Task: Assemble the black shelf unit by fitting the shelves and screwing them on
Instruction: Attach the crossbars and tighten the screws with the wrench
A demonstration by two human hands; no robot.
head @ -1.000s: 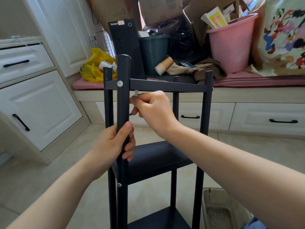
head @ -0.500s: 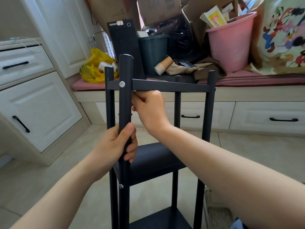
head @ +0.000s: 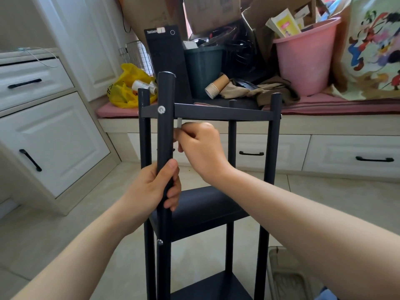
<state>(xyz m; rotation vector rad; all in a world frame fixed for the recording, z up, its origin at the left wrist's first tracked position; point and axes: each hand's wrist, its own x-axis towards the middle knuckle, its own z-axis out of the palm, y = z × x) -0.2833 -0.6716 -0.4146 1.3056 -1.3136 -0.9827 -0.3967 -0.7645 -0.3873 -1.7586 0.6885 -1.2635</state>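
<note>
Since half a second ago the right hand [head: 203, 148] has dropped slightly from under the top shelf's front rail [head: 220, 112], so the silver end of the hex key [head: 179, 122] shows again above its knuckles. The black shelf unit [head: 271, 161] stands upright on the tiled floor just in front of the person, with its middle shelf [head: 205, 208] and a lower one already in place.

The left hand [head: 155, 189] is wrapped around the near post [head: 165, 135] below the rail, thumb lying up the front, steadying it. The right hand's fingers are bunched together and pinched on the key, close beside that post.

A screw head [head: 161, 109] sits where post meets rail, and another [head: 159, 242] sits lower down. The step looks like tightening the top shelf's fixing at this corner (what the key's tip engages is hidden behind the post). The next move probably calls for reseating the key squarely and taking another short turn while the left hand keeps the post from twisting.

Behind the unit, a pink bucket [head: 303, 61] stands among the clutter on a cushioned bench.
</note>
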